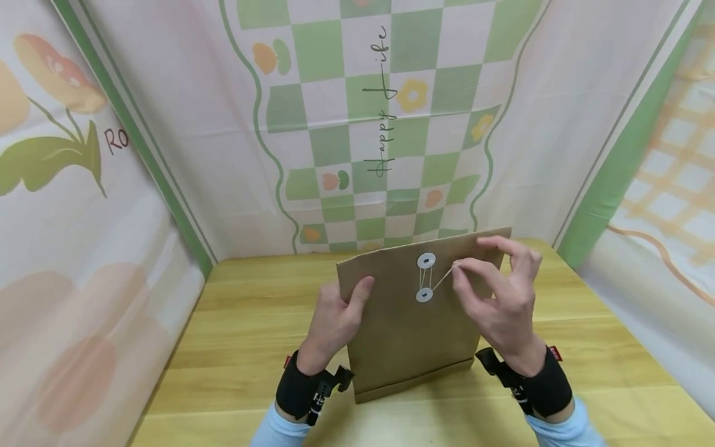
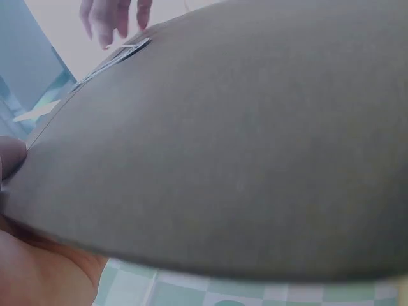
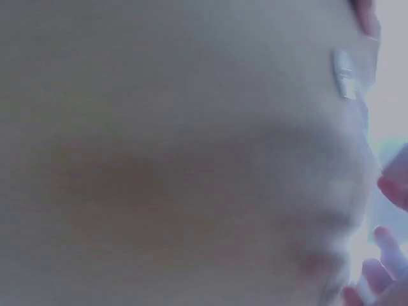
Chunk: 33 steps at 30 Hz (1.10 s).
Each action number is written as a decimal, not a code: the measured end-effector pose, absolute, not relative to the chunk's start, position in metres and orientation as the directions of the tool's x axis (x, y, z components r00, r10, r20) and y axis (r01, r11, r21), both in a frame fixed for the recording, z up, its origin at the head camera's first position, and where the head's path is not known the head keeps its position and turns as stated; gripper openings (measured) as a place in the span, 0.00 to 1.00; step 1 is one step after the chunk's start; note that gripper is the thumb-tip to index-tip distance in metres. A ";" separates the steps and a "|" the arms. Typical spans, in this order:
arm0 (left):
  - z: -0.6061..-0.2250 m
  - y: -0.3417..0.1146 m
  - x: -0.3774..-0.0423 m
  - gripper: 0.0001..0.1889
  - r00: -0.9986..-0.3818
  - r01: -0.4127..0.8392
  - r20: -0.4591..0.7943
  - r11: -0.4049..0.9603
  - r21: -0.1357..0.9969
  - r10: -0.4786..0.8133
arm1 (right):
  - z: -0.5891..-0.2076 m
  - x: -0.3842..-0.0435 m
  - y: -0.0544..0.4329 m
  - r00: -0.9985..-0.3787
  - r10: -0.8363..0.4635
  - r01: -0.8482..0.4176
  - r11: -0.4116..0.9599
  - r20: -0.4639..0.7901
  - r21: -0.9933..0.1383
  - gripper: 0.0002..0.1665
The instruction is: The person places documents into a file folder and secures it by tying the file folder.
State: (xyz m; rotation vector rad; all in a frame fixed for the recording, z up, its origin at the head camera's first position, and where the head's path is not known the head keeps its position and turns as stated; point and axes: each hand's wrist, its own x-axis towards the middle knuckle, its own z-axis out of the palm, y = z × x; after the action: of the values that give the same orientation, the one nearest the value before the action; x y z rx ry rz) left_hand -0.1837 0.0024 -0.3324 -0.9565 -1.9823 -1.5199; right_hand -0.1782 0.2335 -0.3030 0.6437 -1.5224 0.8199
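Observation:
A brown kraft paper document envelope (image 1: 402,335) stands tilted on the table, its flap side facing me. Two white round buttons sit near its top, an upper button (image 1: 426,261) and a lower button (image 1: 424,295), with thin string (image 1: 443,279) wound between them. My left hand (image 1: 337,313) grips the left edge, thumb in front and fingers hidden behind. Thumb and index finger of my right hand (image 1: 503,295) pinch the string's free end to the right of the buttons. In the left wrist view the envelope (image 2: 242,146) fills most of the picture; the right wrist view is blurred.
The wooden table (image 1: 251,323) lies under the envelope. A patterned cloth (image 1: 374,124) with green checks hangs behind it, and printed cloth walls (image 1: 84,279) stand at both sides. Each wrist wears a black strap (image 1: 298,388) with a small camera.

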 end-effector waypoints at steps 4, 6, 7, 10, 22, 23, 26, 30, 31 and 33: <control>-0.333 0.002 -0.183 0.06 -0.633 0.771 0.726 0.138 0.622 0.268 | -0.296 -0.180 0.237 -0.167 -0.018 -0.794 0.596 0.986 -0.124 0.21; -0.334 0.002 -0.183 0.07 -0.628 0.774 0.727 0.122 0.622 0.277 | -0.293 -0.181 0.237 -0.178 -0.062 -0.789 0.605 0.982 -0.105 0.21; -0.334 0.001 -0.183 0.07 -0.624 0.776 0.729 0.120 0.619 0.279 | -0.292 -0.181 0.238 -0.180 -0.081 -0.787 0.609 0.980 -0.094 0.22; -0.335 0.000 -0.182 0.07 -0.621 0.779 0.732 0.118 0.616 0.279 | -0.284 -0.183 0.241 -0.176 -0.153 -0.784 0.619 0.972 -0.044 0.22; -0.335 -0.001 -0.183 0.06 -0.525 0.848 0.795 0.104 0.521 0.303 | -0.251 -0.180 0.250 -0.209 -0.433 -0.813 0.576 0.877 0.090 0.21; -0.334 -0.001 -0.183 0.06 -0.518 0.852 0.799 0.102 0.513 0.307 | -0.248 -0.179 0.250 -0.223 -0.449 -0.807 0.583 0.865 0.095 0.22; -0.334 -0.002 -0.184 0.04 -0.504 0.861 0.803 0.109 0.497 0.318 | -0.243 -0.176 0.247 -0.260 -0.486 -0.790 0.604 0.835 0.106 0.25; -0.332 -0.004 -0.184 0.03 -0.511 0.857 0.797 0.119 0.501 0.321 | -0.237 -0.173 0.240 -0.312 -0.519 -0.796 0.600 0.796 0.080 0.23; -0.332 -0.004 -0.184 0.04 -0.517 0.853 0.793 0.122 0.507 0.323 | -0.236 -0.173 0.238 -0.320 -0.534 -0.806 0.588 0.782 0.071 0.20; -0.332 -0.005 -0.185 0.04 -0.535 0.842 0.780 0.129 0.524 0.325 | -0.234 -0.172 0.235 -0.325 -0.563 -0.820 0.568 0.760 0.070 0.12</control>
State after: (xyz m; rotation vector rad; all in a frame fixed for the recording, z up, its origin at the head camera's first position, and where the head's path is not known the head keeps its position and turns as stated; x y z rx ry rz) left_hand -0.1845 -0.0045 -0.3317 -1.1211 -1.9284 -1.4030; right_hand -0.1723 0.2347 -0.2343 1.1043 -2.0283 0.4232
